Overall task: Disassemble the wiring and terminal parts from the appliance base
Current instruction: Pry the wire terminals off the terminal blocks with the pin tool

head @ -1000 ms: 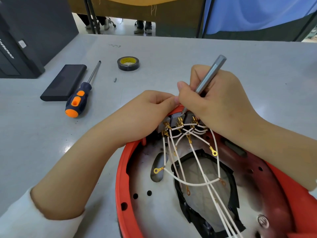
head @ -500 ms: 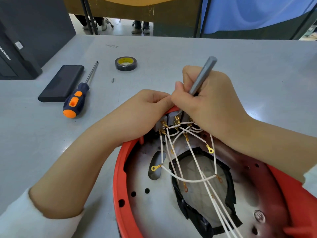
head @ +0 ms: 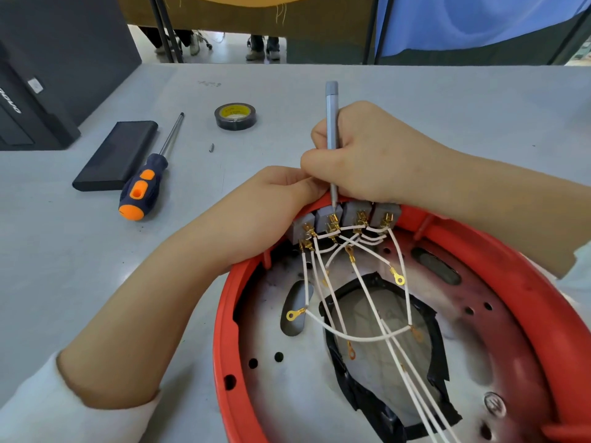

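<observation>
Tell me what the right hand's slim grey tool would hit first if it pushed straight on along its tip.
The right hand aims the grey tool downward; its tip already sits at the second grey terminal block, by its gold connector. That comes first, though depth is unclear.

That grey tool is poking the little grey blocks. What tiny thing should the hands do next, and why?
Probably turn or pry the tool right where it is. Its tip sits on the gold terminal of the second block, the right hand grips it upright, and the left hand steadies the red base. The wires are still attached there.
</observation>
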`<state>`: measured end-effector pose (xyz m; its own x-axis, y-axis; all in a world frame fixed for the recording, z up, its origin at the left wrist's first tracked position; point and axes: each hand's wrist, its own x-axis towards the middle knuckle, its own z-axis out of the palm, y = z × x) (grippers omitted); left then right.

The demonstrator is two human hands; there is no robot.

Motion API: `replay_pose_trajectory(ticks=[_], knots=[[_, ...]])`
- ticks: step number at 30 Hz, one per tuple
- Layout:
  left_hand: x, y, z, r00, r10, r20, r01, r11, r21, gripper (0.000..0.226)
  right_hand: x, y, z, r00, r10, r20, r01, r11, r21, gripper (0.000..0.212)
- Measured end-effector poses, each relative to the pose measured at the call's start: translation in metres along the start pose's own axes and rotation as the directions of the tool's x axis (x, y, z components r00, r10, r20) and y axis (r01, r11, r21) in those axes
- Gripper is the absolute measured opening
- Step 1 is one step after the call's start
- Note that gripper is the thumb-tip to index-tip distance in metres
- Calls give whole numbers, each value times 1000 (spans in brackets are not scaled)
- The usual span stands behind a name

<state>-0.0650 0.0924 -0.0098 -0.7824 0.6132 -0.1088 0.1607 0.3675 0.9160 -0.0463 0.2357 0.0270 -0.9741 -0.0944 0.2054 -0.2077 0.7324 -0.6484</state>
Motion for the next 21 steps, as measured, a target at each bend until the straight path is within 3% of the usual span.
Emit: replay_pose_trajectory(ticks=[10, 15, 21], knots=[[2, -2, 0, 998, 44, 50, -45, 999, 13, 39, -27, 11, 5, 977, -77, -197, 111, 979, 170, 42], [0, -1, 0, 996, 75, 50, -78, 995, 66, 42, -41, 12, 10, 940, -162, -300, 197, 977, 88, 46], [2, -3, -1, 996, 68, 54, -70, 997, 45, 37, -48, 7, 14, 907, -264, -328, 262, 964, -52, 44]])
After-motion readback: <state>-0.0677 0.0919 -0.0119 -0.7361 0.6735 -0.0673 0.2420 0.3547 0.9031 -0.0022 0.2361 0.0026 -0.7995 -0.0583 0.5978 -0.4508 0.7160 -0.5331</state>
